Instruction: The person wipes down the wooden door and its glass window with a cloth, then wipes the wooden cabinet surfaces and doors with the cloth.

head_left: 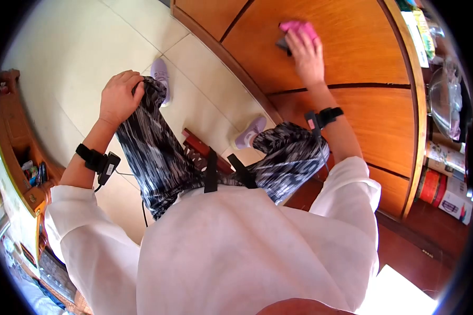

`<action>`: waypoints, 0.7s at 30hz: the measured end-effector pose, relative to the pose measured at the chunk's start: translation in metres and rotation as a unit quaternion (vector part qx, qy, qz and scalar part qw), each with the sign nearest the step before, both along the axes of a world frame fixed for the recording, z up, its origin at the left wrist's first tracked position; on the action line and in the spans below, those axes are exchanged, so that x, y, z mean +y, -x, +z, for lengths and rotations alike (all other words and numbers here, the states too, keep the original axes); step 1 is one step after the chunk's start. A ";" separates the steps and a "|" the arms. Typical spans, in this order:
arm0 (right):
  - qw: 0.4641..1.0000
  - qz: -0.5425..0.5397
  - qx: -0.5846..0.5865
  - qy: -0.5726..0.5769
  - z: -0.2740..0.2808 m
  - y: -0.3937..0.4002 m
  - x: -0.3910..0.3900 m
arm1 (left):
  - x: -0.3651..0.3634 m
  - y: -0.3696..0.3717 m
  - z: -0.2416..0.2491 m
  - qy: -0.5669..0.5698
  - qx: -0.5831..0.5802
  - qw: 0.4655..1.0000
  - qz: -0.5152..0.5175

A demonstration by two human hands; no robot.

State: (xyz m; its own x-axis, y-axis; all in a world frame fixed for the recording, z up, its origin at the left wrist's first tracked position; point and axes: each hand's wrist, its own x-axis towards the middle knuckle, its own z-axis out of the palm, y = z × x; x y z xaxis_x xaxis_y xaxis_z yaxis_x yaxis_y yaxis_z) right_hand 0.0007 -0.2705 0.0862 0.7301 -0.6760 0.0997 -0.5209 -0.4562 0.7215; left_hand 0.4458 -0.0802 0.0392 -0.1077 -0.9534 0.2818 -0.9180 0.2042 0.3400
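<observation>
My right hand point(306, 59) presses a bunched pink cloth point(298, 28) against the orange-brown wooden cabinet front point(347, 50). A dark grey piece point(284, 45) pokes out beside the cloth, below the fingers. On the other side, my left hand point(122, 97) rests over my bent left knee, fingers draped across the patterned trousers point(155, 139) and thumb apart. Nothing shows in that hand. Each wrist carries a black strap with a small device.
Reddish-brown slatted wood point(202, 149) shows between my legs, above pale floor tiles point(89, 47). Right of the cabinet, shelves hold a plastic-wrapped bowl point(446, 100) and several boxes. A wooden cabinet point(21, 134) with small items stands at the left edge.
</observation>
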 end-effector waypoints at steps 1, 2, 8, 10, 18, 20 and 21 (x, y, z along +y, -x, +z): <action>0.999 -0.009 0.039 -0.032 -0.020 0.006 0.006 | 0.001 0.000 0.001 0.006 -0.002 1.000 -0.007; 0.995 -0.017 0.078 -0.064 -0.040 0.011 0.010 | 0.001 0.001 0.003 0.006 -0.004 1.000 -0.002; 0.972 0.008 0.190 -0.139 -0.137 0.019 0.014 | -0.003 0.005 0.011 -0.023 0.005 1.000 0.001; 0.968 0.020 0.203 -0.149 -0.153 0.010 0.005 | -0.005 0.007 0.017 -0.083 0.009 0.996 0.003; 0.998 0.024 0.022 -0.060 -0.077 -0.080 -0.050 | -0.011 0.013 0.025 -0.088 0.017 0.996 -0.020; 0.996 0.014 -0.075 -0.042 -0.075 -0.088 -0.053 | -0.012 0.013 0.028 -0.085 0.011 0.996 -0.020; 0.997 0.007 -0.053 -0.046 -0.081 -0.089 -0.054 | -0.013 0.013 0.029 -0.088 0.010 0.996 -0.021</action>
State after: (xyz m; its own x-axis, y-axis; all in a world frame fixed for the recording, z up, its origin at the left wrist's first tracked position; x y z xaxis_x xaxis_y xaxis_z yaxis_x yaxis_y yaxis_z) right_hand 0.0895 -0.3241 0.0057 0.7285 -0.6754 0.1146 -0.5851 -0.5263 0.6170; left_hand 0.4324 -0.0928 0.0686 -0.1447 -0.9829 0.1136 -0.9029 0.1782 0.3911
